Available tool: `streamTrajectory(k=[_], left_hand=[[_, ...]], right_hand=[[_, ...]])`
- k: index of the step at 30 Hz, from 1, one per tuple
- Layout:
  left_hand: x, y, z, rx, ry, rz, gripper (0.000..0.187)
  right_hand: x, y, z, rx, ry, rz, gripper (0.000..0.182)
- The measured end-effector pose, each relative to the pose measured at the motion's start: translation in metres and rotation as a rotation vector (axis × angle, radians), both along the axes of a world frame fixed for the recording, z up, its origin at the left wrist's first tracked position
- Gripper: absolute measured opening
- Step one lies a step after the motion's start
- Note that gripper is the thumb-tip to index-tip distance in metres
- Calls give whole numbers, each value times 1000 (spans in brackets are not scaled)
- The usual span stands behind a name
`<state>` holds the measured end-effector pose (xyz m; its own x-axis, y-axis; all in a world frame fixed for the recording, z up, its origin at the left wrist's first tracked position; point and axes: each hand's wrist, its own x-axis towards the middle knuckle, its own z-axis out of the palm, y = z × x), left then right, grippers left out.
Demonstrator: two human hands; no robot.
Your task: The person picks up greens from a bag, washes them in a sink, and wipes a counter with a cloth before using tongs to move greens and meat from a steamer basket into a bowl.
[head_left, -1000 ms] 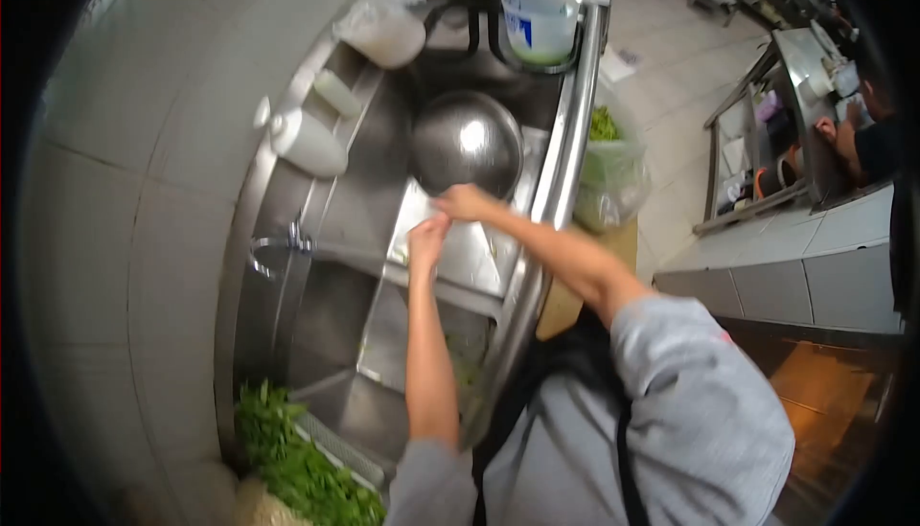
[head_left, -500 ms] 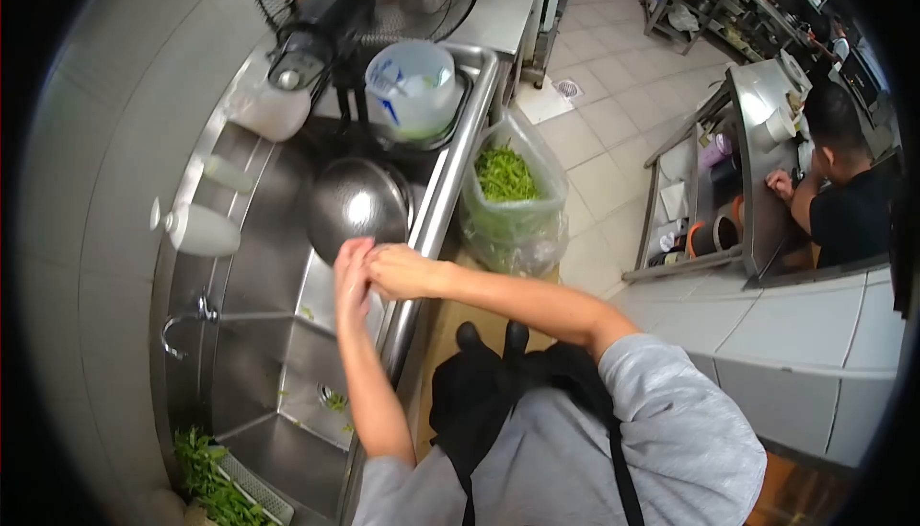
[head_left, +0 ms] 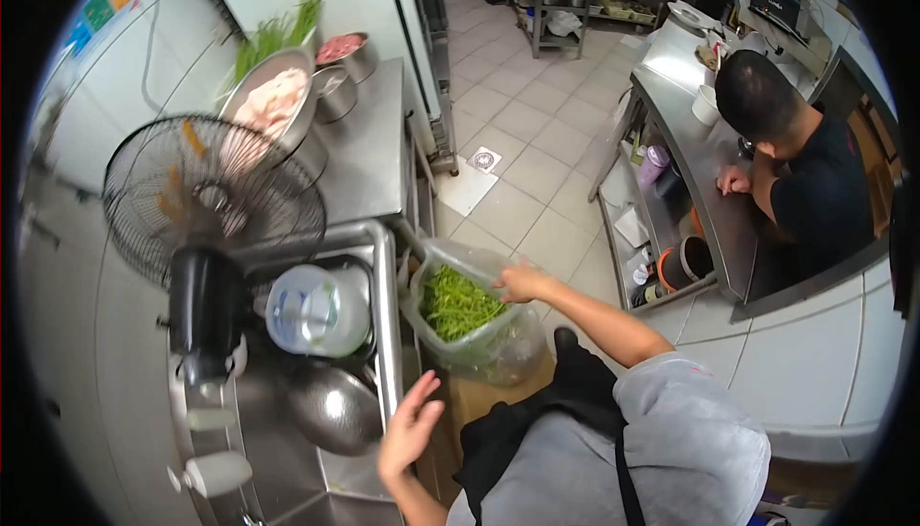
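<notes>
My right hand (head_left: 522, 282) is at the right edge of a clear plastic bag (head_left: 489, 349) full of cut green vegetables (head_left: 455, 304), its fingers closed at the bag's rim. My left hand (head_left: 412, 425) holds nothing, its fingers spread over the front edge of the metal sink (head_left: 386, 334). In the sink lies a round metal bowl or pan (head_left: 335, 409), beside a clear plastic container (head_left: 307, 310).
A black fan (head_left: 206, 296) stands over the sink. Behind it, a steel counter (head_left: 369, 157) bears a bowl of pale meat (head_left: 273, 104) and smaller pots. Another person (head_left: 815, 162) leans on a counter at the right. A white bottle (head_left: 218, 473) is at the lower left.
The view has turned toward the back counter. My hands, earlier together over the sink, have parted; the right moved to the bag and the left opened near the sink edge.
</notes>
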<state>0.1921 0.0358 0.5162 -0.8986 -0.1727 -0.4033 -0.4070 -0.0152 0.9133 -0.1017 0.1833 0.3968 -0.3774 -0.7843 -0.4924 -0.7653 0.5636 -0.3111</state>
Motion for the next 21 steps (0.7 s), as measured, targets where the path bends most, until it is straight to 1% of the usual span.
streamTrajectory(k=[2, 3, 4, 5, 6, 8, 9, 10, 11, 12, 13, 14, 15, 16, 17, 18, 19, 21], left_hand=[[-52, 0, -77, -311, -19, -223, 54], [-77, 5, -110, -371, -99, -180, 56], [-98, 12, -131, -730, -267, -196, 58], [-120, 26, -137, -1025, -513, -181, 59], [-136, 26, -162, -1010, -546, -159, 62], [-185, 26, -171, -533, -491, -45, 64], [-207, 28, -192, -458, -434, 3, 63], [-226, 31, -222, -494, -399, 81, 59], [-259, 35, -229, -504, -537, 109, 51], [-284, 44, -240, -672, -478, 153, 35], [-308, 49, -240, -605, -534, 183, 29], [-346, 51, -244, -539, -565, 233, 23], [-367, 50, -269, -500, -421, 255, 20], [-376, 41, -291, -466, -285, 266, 18], [-400, 40, -289, -369, -255, 321, 20], [-416, 36, -301, -406, -273, 275, 13], [-433, 34, -302, -480, -270, 265, 13], [-466, 24, -299, -525, -302, 78, 20]], right_hand=[[-69, 36, -66, -69, -302, -312, 58], [-100, 49, -81, -60, -304, -319, 58], [-136, 61, -91, 45, -234, -344, 62], [-176, 74, -100, 154, -160, -372, 67], [-219, 89, -113, 166, -145, -391, 67], [-299, 110, -139, 147, 15, -627, 67], [-340, 118, -142, 84, 3, -758, 65], [-391, 127, -147, 73, 18, -774, 65], [-431, 143, -163, -125, -263, -1067, 60], [-451, 163, -177, -327, -562, -1356, 55], [-462, 177, -179, -316, -575, -1394, 55], [-493, 181, -174, -329, -626, -1513, 56], [-530, 179, -164, -358, -678, -1623, 57], [-555, 176, -156, -388, -686, -1641, 57], [-576, 175, -149, -484, -745, -1691, 59], [-599, 177, -144, -583, -797, -1740, 62], [-621, 177, -140, -609, -799, -1773, 62], [-665, 175, -136, -841, -874, -2016, 67]])
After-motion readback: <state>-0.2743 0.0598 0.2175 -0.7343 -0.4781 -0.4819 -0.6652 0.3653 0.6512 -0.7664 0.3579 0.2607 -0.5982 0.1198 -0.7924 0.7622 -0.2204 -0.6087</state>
